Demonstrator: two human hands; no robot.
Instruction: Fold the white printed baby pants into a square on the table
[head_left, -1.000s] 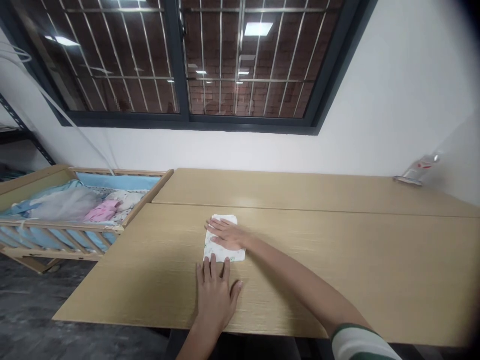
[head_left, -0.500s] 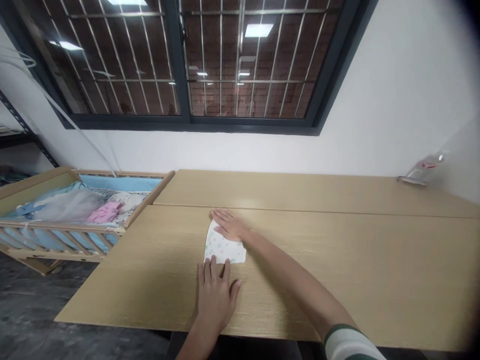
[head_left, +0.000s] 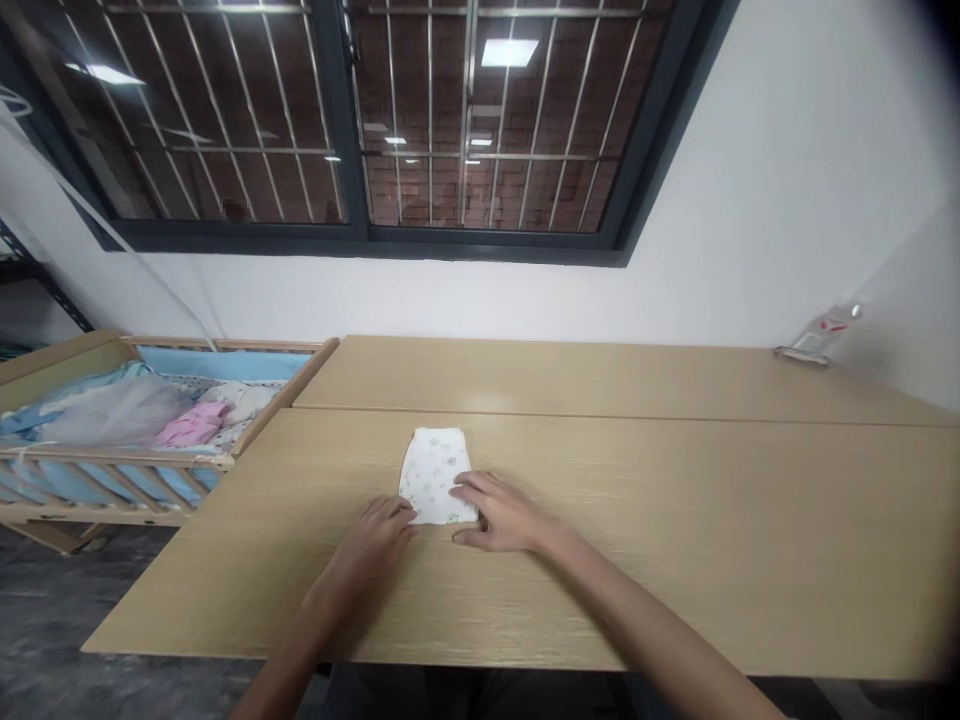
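Two-handed work at a pale wood-grain worktop (head_left: 637, 520), seen from above. The white printed cloth (head_left: 435, 470), a small pc. w/ scattered motifs, some green, lies flat on the worktop L of ctr., on the near side of the seam that runs across the surface. Its far end is narrower, its L side curved, its near edge approx. straight. My L grip (head_left: 379, 532) is at the near L corner, fingertips touching the cloth, wrist coming in from lower L; whether thumb & fingers pinch the fabric I can't tell. My R grip (head_left: 501, 512) is released: thumb & fingers parted, fingertips resting on the R part of the cloth, thumb just beyond its near edge, btwn the two hands. Both forearms reach in bare from the near side. To the L, beside the worktop, stands a wooden slatted cot (head_left: 142, 470) w/ a blue liner (head_left: 240, 363); in it, a pink cloth (head_left: 193, 425) nr other rumpled fabrics. Far R, by the wall, a clear plastic pkg. (head_left: 821, 335) w/ red marks is on the worktop, well apart from my hands. Bkgd.: dark-framed window (head_left: 360, 238) w/ metal bars, brickwork & ceiling-light reflections showing in the glass; grey floor (head_left: 45, 600) at lower L.
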